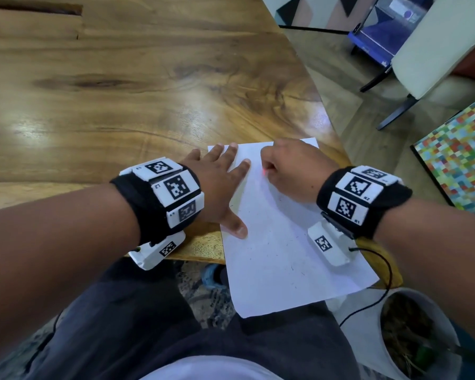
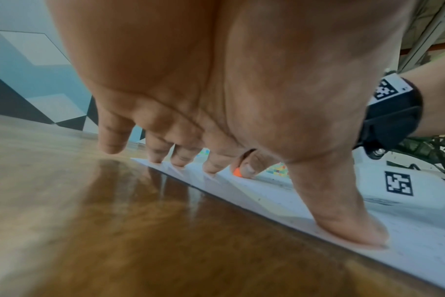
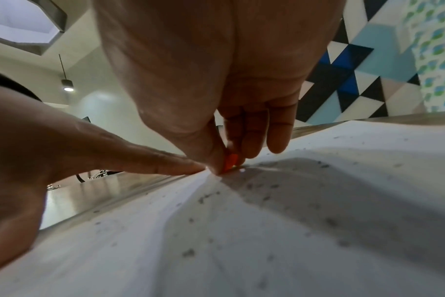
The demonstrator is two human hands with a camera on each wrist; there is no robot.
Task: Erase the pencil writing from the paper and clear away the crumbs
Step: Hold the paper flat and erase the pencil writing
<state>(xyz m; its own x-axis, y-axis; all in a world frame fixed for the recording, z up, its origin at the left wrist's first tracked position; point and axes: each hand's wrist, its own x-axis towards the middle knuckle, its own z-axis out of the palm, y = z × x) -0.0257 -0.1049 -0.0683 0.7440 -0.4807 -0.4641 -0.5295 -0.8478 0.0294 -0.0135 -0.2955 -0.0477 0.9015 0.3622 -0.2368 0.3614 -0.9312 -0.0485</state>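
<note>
A white sheet of paper (image 1: 285, 256) lies at the near right corner of the wooden table (image 1: 121, 91), its near end hanging over the edge. My left hand (image 1: 220, 187) lies flat with spread fingers, pressing the sheet's left side; the fingertips (image 2: 211, 168) and thumb touch the paper (image 2: 407, 237). My right hand (image 1: 291, 168) pinches a small orange eraser (image 3: 229, 163) between thumb and fingers, its tip on the paper (image 3: 241, 241) near the far end. The eraser (image 1: 264, 172) shows as a red spot, and peeks out as an orange tip (image 2: 237, 172). Dark eraser crumbs (image 3: 206, 198) are scattered over the sheet.
The table's right edge runs just beyond the paper. On the floor to the right stand a white pot with dried plant matter (image 1: 412, 333), a multicoloured checkered panel (image 1: 464, 160) and a chair (image 1: 428, 50). A black cable (image 1: 379, 283) hangs from my right wrist device.
</note>
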